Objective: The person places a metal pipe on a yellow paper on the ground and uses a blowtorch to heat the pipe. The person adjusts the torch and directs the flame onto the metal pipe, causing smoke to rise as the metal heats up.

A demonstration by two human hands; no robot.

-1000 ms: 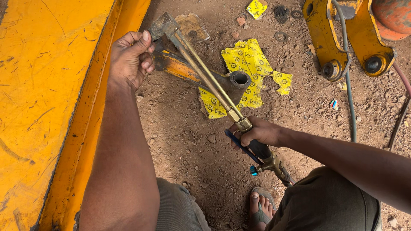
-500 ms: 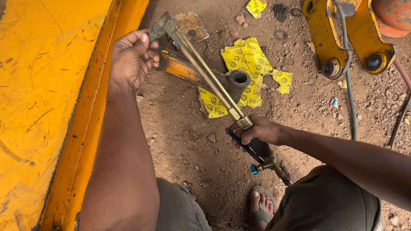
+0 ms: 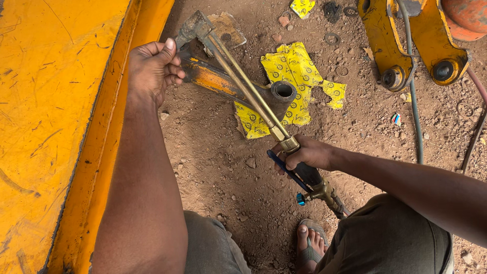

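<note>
The fingers [image 3: 297, 161] of the right hand [image 3: 308, 153] were clamped around the dark grip of a brass cutting torch [image 3: 253, 96], just below its brass collar, with a blue lever [image 3: 284, 169] running under them. Nearer than the hand, the torch ended in brass valves and a small blue knob [image 3: 301, 199]. From the grip the torch's twin brass tubes ran far and to the left, up to a dark, angled head [image 3: 192, 28] at the far end.

The left hand [image 3: 152, 68] was beside that head, its fingers [image 3: 174, 71] curled together against the end of a yellow metal bar [image 3: 223, 83], the thumb raised; whether they actually gripped the bar could not be told. The bar lay on the dirt ground [image 3: 213, 157] under the torch tubes, ending to the right in a dark round bushing [image 3: 283, 91].

Torn yellow patterned paper [image 3: 297, 71] lay under and around the bushing. A large yellow machine panel [image 3: 56, 111] filled the left side. At the far right lay yellow linkage arms [image 3: 401, 45] with round eyes, crossed by a grey hose [image 3: 413, 101]. At the near edge a sandalled foot [image 3: 310, 246] rested on the dirt between the person's knees.
</note>
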